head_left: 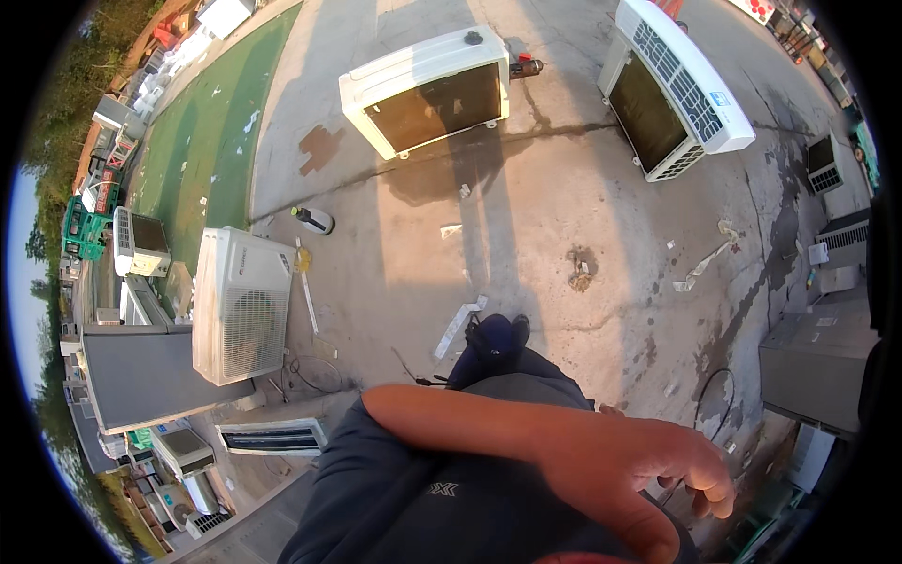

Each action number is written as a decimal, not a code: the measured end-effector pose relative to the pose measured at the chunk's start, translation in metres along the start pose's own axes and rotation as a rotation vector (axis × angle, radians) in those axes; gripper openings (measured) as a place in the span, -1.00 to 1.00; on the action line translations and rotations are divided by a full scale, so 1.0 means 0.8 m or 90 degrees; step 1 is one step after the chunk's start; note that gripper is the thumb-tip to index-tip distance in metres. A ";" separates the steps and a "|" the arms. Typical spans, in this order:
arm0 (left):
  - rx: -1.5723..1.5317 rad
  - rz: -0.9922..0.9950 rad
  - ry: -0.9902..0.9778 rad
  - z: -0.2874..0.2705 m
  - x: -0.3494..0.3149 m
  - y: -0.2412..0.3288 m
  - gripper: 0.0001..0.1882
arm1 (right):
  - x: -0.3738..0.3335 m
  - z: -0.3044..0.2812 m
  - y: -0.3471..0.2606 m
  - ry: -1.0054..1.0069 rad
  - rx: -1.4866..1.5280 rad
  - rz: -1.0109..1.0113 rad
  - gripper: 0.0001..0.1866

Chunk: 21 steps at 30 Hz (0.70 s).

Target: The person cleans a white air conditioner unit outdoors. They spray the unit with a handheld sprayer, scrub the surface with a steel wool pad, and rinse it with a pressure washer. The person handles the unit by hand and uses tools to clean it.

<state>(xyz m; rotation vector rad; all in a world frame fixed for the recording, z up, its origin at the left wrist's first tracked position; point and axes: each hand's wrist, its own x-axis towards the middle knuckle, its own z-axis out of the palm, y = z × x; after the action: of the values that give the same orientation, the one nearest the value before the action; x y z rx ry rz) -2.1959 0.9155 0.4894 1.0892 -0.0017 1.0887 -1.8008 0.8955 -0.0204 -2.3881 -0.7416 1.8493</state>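
My left forearm crosses in front of my dark shirt (470, 479), from the left toward the right. At its end my left hand (672, 470) hangs with loosely bent fingers and the thumb apart. Nothing shows in it, and it touches no object that I can see. A small bit of skin just beyond the forearm may be my right hand (611, 410); the rest is hidden. Ahead on the concrete stands a white outdoor air-conditioner unit (352, 99) with its dark coil side toward me. A second white unit (723, 127) with a grille is at the far right.
Left of me stands another white outdoor unit (214, 305) with a round fan grille, near a grey panel (141, 376). A spray bottle (315, 221) lies on the ground. Paper strips (460, 326) and a cable (315, 381) are scattered about. Grey boxes (817, 357) line the right side.
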 end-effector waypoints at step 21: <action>0.045 -0.010 -0.037 -0.440 0.089 0.281 -0.09 | 0.134 0.103 -0.604 -0.042 -0.116 -0.172 -0.80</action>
<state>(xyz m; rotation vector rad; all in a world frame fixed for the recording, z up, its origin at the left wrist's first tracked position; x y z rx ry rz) -2.4886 1.2221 0.5014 1.1827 -0.0001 1.0491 -2.0255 1.3432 0.0069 -2.1962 -1.2208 1.8259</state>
